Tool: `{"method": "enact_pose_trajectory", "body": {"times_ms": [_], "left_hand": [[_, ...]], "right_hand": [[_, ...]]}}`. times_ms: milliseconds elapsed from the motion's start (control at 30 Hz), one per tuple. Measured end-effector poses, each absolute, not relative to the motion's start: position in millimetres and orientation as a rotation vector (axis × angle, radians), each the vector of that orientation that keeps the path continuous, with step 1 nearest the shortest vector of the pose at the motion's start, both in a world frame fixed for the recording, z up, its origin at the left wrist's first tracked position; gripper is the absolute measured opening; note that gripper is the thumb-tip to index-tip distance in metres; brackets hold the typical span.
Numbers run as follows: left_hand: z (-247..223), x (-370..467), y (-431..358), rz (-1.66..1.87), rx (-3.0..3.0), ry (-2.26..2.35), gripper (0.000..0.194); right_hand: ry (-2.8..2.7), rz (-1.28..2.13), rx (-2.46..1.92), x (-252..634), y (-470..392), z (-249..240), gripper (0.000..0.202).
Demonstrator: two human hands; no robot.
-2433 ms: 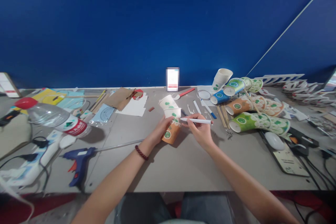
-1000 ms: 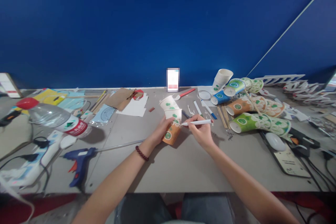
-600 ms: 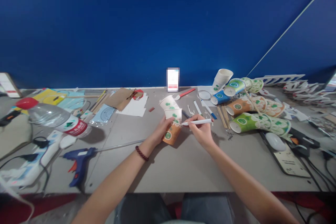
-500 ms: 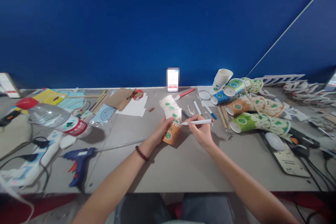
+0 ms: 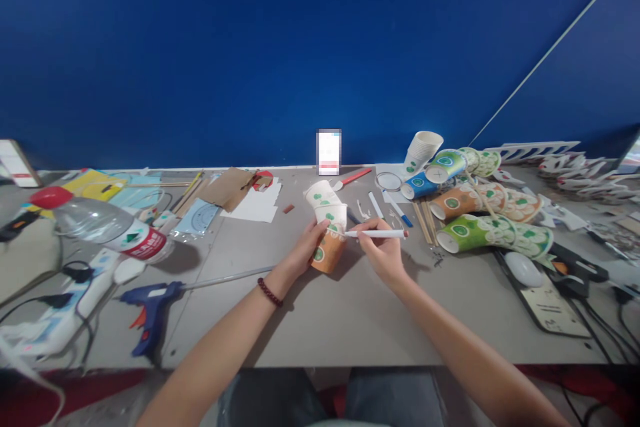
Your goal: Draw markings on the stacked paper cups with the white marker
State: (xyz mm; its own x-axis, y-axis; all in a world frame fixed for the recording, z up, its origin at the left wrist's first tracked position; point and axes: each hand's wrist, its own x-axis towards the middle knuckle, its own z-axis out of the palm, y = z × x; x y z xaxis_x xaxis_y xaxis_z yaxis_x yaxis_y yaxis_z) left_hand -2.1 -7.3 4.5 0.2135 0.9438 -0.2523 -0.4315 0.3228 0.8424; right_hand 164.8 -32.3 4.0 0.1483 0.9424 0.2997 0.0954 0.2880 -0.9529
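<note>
In the middle of the head view, my left hand point(image 5: 306, 248) is wrapped round a joined pair of paper cups point(image 5: 327, 257), one end orange and the other white with green leaf prints. The pair leans, its orange end toward me. My right hand point(image 5: 384, 252) pinches a white marker point(image 5: 383, 234) with a reddish end. Its tip points left and meets the side of the cups near the leaf-patterned part; whether it touches, I cannot quite tell. My left fingertips are partly hidden behind the cups.
Several joined cups, among them a green pair point(image 5: 460, 237), lie at right before a white cup stack point(image 5: 423, 150). More markers point(image 5: 397, 208) and wooden sticks point(image 5: 429, 220) lie nearby. A blue glue gun point(image 5: 150, 313), bottle point(image 5: 110, 223) and power strip point(image 5: 75, 310) are at left.
The cups have turned slightly in my left hand, and their orange end sits a touch higher. My right hand with the marker has barely moved.
</note>
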Motion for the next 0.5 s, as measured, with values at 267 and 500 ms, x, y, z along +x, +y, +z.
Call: {"method": "enact_pose_trajectory", "body": {"times_ms": [267, 500], "left_hand": [[0.9, -1.0, -7.6, 1.079, 0.710, 0.921, 0.044], [4.5, -3.4, -10.9, 1.070, 0.770, 0.955, 0.044]], "right_hand": [[-1.321, 0.783, -1.111, 164.8, -33.6, 4.6, 0.005], [-1.339, 0.749, -1.140, 164.0, -34.9, 3.7, 0.005]]}}
